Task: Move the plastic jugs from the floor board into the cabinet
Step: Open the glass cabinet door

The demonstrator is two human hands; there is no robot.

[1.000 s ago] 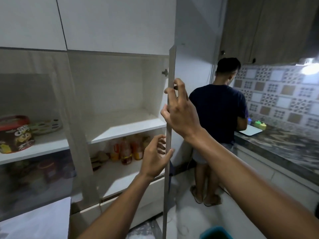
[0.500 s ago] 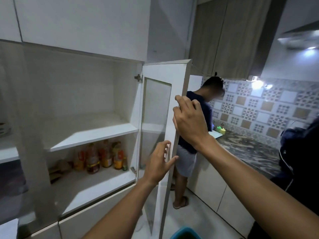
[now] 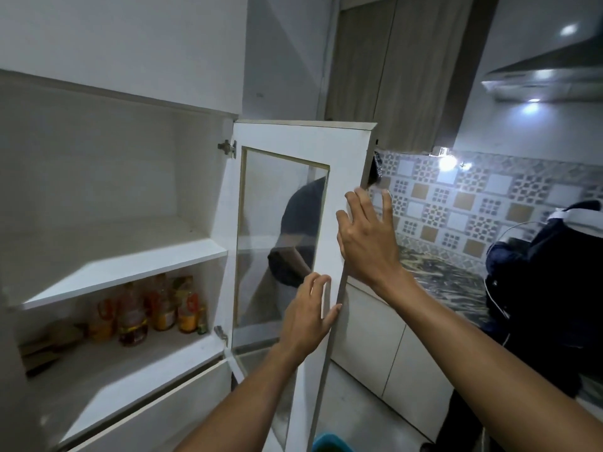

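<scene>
The white cabinet (image 3: 130, 262) stands open, with a bare upper shelf and a lower shelf holding bottles. Its glass-paned door (image 3: 339, 151) is swung wide to the right. My right hand (image 3: 367, 243) lies flat over the door's outer edge with fingers spread. My left hand (image 3: 306, 318) presses open-palmed on the door frame lower down. Neither hand holds anything. No plastic jug or floor board can be made out; only a teal rim (image 3: 331, 443) shows at the bottom edge.
Several oil bottles (image 3: 153, 308) stand at the back of the lower shelf. Another person's dark shirt (image 3: 303, 230) shows through the door glass. A marble counter (image 3: 440, 275) and a dark bag (image 3: 548, 288) are on the right.
The door has swung further open to the right. My right hand's fingers have loosened from gripping the edge to lying spread on it. The view has turned right and up.
</scene>
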